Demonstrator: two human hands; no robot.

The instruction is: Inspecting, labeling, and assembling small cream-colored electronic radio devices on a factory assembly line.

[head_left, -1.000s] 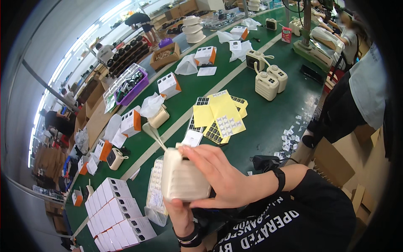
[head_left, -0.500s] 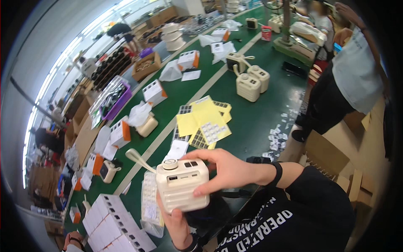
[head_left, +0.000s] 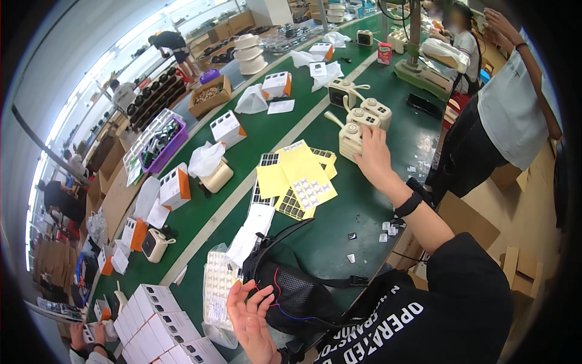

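Observation:
My right hand [head_left: 377,159] is closed on a cream box-shaped device [head_left: 350,144] with a round knob and a strap loop, on the green table. Its fingers hide part of the top and side. Right behind it stand similar cream devices [head_left: 377,109], and one with a dark front [head_left: 339,94] is farther back. My left hand [head_left: 251,324] is raised, palm up, its fingers apart and loosely bent, with nothing in it. Nearest to it are a black mesh bag [head_left: 297,288] with straps and a clear plastic bag of small cream parts [head_left: 217,285].
Yellow and dark sticker sheets [head_left: 297,176] lie mid-table. White-and-orange boxes [head_left: 176,188] line the left side, with stacked white boxes [head_left: 160,324] at lower left. A co-worker [head_left: 512,115] stands at the right. Small scraps [head_left: 388,229] lie by the table edge.
My right hand has carried the cream device away and to the right, beside the similar ones. My left hand has let go of it. The black bag is now uncovered; fewer scraps show.

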